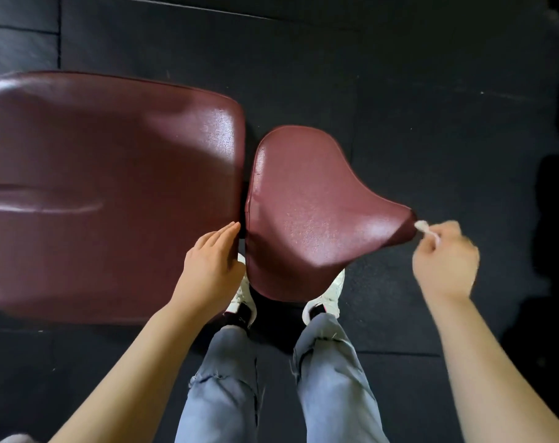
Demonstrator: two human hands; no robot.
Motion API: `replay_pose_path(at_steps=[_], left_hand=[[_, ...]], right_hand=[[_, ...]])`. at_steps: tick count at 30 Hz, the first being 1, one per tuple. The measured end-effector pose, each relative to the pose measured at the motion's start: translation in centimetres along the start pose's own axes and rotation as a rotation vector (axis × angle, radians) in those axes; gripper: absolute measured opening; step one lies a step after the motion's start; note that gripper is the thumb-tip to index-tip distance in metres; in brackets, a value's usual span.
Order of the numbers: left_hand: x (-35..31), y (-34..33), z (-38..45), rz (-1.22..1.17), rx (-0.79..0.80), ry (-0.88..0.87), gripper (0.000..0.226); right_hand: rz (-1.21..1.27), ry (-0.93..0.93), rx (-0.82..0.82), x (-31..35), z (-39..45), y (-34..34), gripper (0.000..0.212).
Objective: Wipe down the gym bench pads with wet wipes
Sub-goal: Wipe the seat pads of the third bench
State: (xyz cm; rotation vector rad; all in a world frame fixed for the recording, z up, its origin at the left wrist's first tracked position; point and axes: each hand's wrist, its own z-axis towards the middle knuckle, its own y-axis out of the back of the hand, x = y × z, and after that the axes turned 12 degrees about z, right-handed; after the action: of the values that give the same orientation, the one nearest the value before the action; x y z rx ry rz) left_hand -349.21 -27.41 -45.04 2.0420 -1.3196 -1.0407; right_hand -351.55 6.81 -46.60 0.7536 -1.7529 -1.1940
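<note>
While both pads gleam as if already wiped, judged nearly done: right hand (444,257) pinching wet wipe (426,228) at seat pad (306,212) narrow tip, left hand (212,257) flat beside back pad (112,187).

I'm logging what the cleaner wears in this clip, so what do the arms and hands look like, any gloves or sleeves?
Both forearms are bare up to the frame's edge: no sleeves in view. The left hand and right hand wear no gloves, and no rings, watch or bands show, though the right hand is somewhat blurred. Lower down, light blue jeans and white sneakers.
</note>
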Motion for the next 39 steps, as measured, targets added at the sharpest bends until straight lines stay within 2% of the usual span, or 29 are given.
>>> replay_pose_path(at_steps=[3, 5, 7, 10, 11, 13, 16, 18, 20, 22, 24, 26, 28, 30, 31, 33, 34, 37, 39], left_hand=[[0.0, 0.0, 0.0, -0.020, -0.013, 0.004, 0.067], [0.1, 0.0, -0.1, -0.032, -0.021, 0.024, 0.068], [0.1, 0.0, -0.2, -0.041, -0.022, 0.035, 0.067], [0.0, 0.3, -0.1, -0.111, -0.030, 0.009, 0.057], [0.0, 0.4, -0.1, -0.133, -0.057, 0.025, 0.051], [0.4, 0.3, -0.1, -0.125, -0.085, 0.097, 0.053], [0.4, -0.2, -0.5, -0.057, -0.075, 0.126, 0.059], [0.1, -0.4, -0.7, -0.026, -0.066, 0.081, 0.060], [0.1, -0.5, -0.7, -0.002, -0.053, 0.041, 0.062], [0.1, -0.7, -1.0, 0.022, -0.032, 0.019, 0.063], [0.2, -0.7, -1.5, 0.059, -0.033, 0.002, 0.062], [0.5, -0.7, -1.9, 0.118, -0.051, -0.017, 0.061], [0.7, -0.6, -2.3, 0.147, -0.065, -0.010, 0.059], [1.1, -0.3, -2.6, 0.148, -0.071, 0.016, 0.058], [1.2, -0.3, -2.7, 0.157, -0.066, 0.024, 0.059], [1.4, -0.3, -3.0, 0.169, -0.053, 0.026, 0.061], [1.3, -0.3, -3.1, 0.165, -0.044, 0.022, 0.061], [0.7, -0.7, -3.4, 0.147, -0.014, -0.005, 0.061], [0.3, -1.1, -3.4, 0.123, -0.010, -0.014, 0.063]], right_hand=[[0.171, -0.054, -0.026, 3.5, -1.7, -2.2, 0.013], [0.226, 0.089, -0.005, 8.5, -2.7, -4.7, 0.022], [0.208, 0.282, 0.173, 14.4, -4.0, -7.3, 0.032], [0.196, 0.552, 0.506, 20.4, -6.5, -10.2, 0.027], [0.156, 0.633, 0.565, 20.8, -6.6, -10.2, 0.029], [0.104, 0.695, 0.546, 18.6, -5.4, -8.8, 0.036], [-0.016, 0.492, 0.272, 10.3, -2.7, -4.7, 0.027], [-0.043, 0.302, 0.118, 5.0, -2.6, -1.7, 0.031], [-0.007, 0.109, 0.028, 2.4, -3.5, -1.0, 0.022], [0.081, -0.031, -0.049, 3.3, -4.3, -2.3, 0.015], [0.201, -0.017, -0.050, 7.1, -4.9, -4.7, 0.024], [0.280, 0.192, 0.126, 12.2, -6.7, -7.5, 0.029], [0.210, 0.467, 0.364, 16.8, -9.7, -10.2, 0.024], [0.138, 0.669, 0.485, 18.7, -10.7, -10.9, 0.020], [0.125, 0.700, 0.507, 18.1, -9.8, -10.3, 0.028], [0.084, 0.649, 0.410, 14.5, -7.5, -8.1, 0.044], [0.046, 0.553, 0.330, 11.9, -6.2, -6.7, 0.045], [-0.047, 0.281, 0.102, 4.0, -4.3, -2.7, 0.015], [-0.042, 0.155, 0.051, 1.8, -4.8, -2.3, 0.010]])
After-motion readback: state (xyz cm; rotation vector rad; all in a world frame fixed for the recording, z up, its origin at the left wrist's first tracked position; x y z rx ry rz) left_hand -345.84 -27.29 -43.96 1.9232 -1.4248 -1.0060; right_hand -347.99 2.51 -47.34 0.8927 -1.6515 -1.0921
